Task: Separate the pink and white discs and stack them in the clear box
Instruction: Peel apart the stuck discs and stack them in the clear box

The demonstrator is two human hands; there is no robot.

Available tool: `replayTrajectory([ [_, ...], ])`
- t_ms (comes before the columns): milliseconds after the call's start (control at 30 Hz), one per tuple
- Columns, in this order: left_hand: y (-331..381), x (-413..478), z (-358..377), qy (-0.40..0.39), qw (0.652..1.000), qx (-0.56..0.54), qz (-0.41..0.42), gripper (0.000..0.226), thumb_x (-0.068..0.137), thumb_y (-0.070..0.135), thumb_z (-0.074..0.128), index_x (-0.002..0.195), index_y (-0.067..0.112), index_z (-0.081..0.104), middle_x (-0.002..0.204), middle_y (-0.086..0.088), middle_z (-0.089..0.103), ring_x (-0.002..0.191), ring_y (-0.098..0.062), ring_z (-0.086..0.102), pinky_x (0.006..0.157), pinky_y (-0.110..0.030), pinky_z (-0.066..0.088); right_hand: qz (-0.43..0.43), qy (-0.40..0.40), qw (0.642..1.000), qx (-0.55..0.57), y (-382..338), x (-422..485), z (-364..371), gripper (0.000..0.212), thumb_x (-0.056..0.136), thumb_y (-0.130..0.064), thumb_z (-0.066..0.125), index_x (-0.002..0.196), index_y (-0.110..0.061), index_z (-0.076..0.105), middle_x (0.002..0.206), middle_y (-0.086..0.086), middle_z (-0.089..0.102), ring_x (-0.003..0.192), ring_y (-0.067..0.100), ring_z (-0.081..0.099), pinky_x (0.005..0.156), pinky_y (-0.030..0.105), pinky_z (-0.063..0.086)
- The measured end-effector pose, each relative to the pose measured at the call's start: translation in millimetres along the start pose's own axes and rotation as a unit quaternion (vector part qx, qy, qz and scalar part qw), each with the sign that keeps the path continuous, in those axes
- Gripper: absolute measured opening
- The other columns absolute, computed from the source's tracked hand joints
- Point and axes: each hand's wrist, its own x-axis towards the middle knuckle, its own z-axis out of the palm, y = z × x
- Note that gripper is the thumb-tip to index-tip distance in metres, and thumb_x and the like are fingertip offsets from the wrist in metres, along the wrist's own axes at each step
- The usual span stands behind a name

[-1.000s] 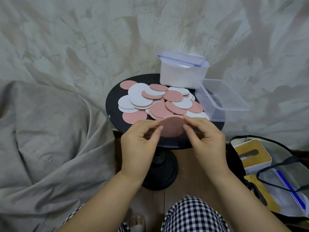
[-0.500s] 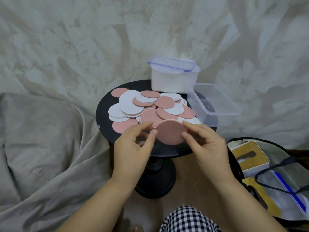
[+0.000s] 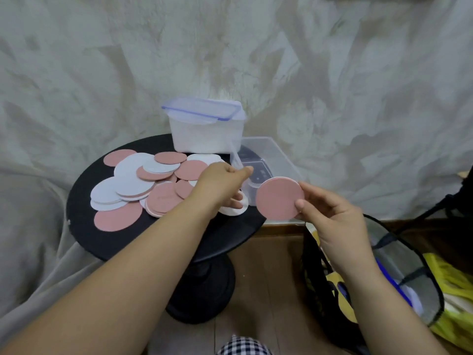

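Pink and white discs (image 3: pixel 153 185) lie in a loose overlapping pile on the round black table (image 3: pixel 82 198). The open clear box (image 3: pixel 286 162) hangs over the table's right edge. My right hand (image 3: pixel 332 213) pinches a thin stack of pink discs (image 3: pixel 279 198), held upright just in front of the box. My left hand (image 3: pixel 222 180) reaches across the pile, and its curled fingers and thumb pinch the box's left rim. A white disc (image 3: pixel 233 210) lies under that hand.
A lidded white container (image 3: pixel 204 131) stands at the back of the table beside the clear box. A black mesh bag (image 3: pixel 409 278) with yellow and blue items sits on the floor to the right. Grey cloth drapes the wall and the left side.
Both hands held the pink stack together over the table's front edge. Now my right hand alone has carried it right to the box, and my left hand has moved to the box's rim.
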Motion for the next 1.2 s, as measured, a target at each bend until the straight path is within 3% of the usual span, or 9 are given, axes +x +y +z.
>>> replayTrajectory([
  [100, 0, 2, 3, -0.018, 0.998, -0.05, -0.016, 0.03, 0.088, 0.029, 0.062, 0.097, 0.001, 0.058, 0.086, -0.011, 0.057, 0.062, -0.019, 0.059, 0.054, -0.025, 0.058, 0.005, -0.001, 1.0, 0.005, 3, 4, -5, 0.036, 0.081, -0.003, 0.065, 0.096, -0.035, 0.069, 0.096, -0.005, 0.072, 0.094, 0.012, 0.067, 0.076, 0.026, 0.056],
  [200, -1, 0, 4, -0.011, 0.995, -0.096, -0.019, 0.027, 0.087, 0.02, 0.064, 0.098, -0.004, 0.059, 0.081, -0.01, 0.057, 0.063, -0.02, 0.06, 0.061, -0.028, 0.059, 0.007, 0.004, 1.0, -0.003, 1, 5, -9, 0.035, 0.081, -0.003, 0.065, 0.096, -0.035, 0.068, 0.093, -0.007, 0.072, 0.092, 0.01, 0.066, 0.074, 0.022, 0.056],
  [467, -19, -27, -10, 0.034, 0.99, -0.132, 0.026, 0.019, 0.084, 0.017, 0.067, 0.077, 0.0, 0.061, 0.077, -0.014, 0.058, 0.076, -0.025, 0.062, 0.062, -0.022, 0.058, 0.015, 0.003, 0.999, 0.042, -21, -4, -12, 0.032, 0.081, 0.002, 0.062, 0.096, -0.025, 0.068, 0.086, -0.01, 0.073, 0.084, 0.006, 0.068, 0.066, 0.017, 0.054],
  [600, -33, -53, -32, 0.054, 0.987, -0.147, 0.035, 0.02, 0.084, 0.018, 0.067, 0.081, -0.002, 0.064, 0.093, -0.025, 0.066, 0.093, -0.029, 0.067, 0.062, -0.016, 0.054, 0.013, -0.035, 0.998, 0.043, -39, -10, -5, 0.031, 0.082, 0.001, 0.061, 0.102, -0.021, 0.067, 0.091, -0.009, 0.073, 0.085, 0.005, 0.068, 0.065, 0.016, 0.053],
  [733, -50, -83, -58, 0.092, 0.988, -0.105, 0.073, 0.018, 0.081, 0.019, 0.07, 0.073, 0.003, 0.066, 0.072, -0.008, 0.067, 0.073, -0.014, 0.067, 0.063, -0.017, 0.055, 0.004, -0.108, 0.994, 0.027, -57, -14, 18, 0.032, 0.082, 0.002, 0.061, 0.095, -0.028, 0.066, 0.083, -0.014, 0.073, 0.08, 0.003, 0.067, 0.066, 0.016, 0.054],
  [867, -71, -106, -82, 0.137, 0.984, -0.06, 0.093, 0.018, 0.077, 0.027, 0.071, 0.062, 0.019, 0.066, 0.058, 0.003, 0.063, 0.063, -0.012, 0.061, 0.072, -0.033, 0.056, -0.01, -0.187, 0.982, -0.014, -71, -16, 54, 0.032, 0.083, 0.001, 0.062, 0.096, -0.028, 0.067, 0.087, -0.003, 0.072, 0.078, 0.008, 0.067, 0.066, 0.016, 0.054],
  [933, -80, -113, -91, 0.161, 0.981, -0.049, 0.1, 0.015, 0.076, 0.03, 0.072, 0.062, 0.025, 0.066, 0.054, 0.01, 0.06, 0.06, -0.009, 0.057, 0.073, -0.038, 0.055, -0.027, -0.223, 0.972, -0.065, -74, -16, 75, 0.032, 0.082, -0.003, 0.065, 0.094, -0.032, 0.068, 0.091, 0.004, 0.07, 0.08, 0.017, 0.067, 0.068, 0.017, 0.054],
  [1000, -87, -120, -97, 0.171, 0.978, -0.058, 0.106, 0.014, 0.076, 0.028, 0.072, 0.063, 0.029, 0.066, 0.054, 0.012, 0.06, 0.059, -0.006, 0.055, 0.075, -0.042, 0.055, -0.047, -0.26, 0.952, -0.155, -77, -14, 95, 0.03, 0.082, -0.007, 0.066, 0.096, -0.034, 0.068, 0.087, -0.002, 0.068, 0.078, 0.016, 0.066, 0.071, 0.019, 0.055],
  [1200, -99, -124, -105, 0.177, 0.974, -0.083, 0.112, 0.015, 0.078, 0.022, 0.072, 0.065, 0.019, 0.064, 0.055, 0.011, 0.061, 0.056, -0.002, 0.055, 0.071, -0.036, 0.054, -0.08, -0.358, 0.847, -0.385, -89, 8, 138, 0.024, 0.083, -0.01, 0.065, 0.103, -0.024, 0.068, 0.079, -0.014, 0.059, 0.066, 0.005, 0.061, 0.067, 0.014, 0.052],
])
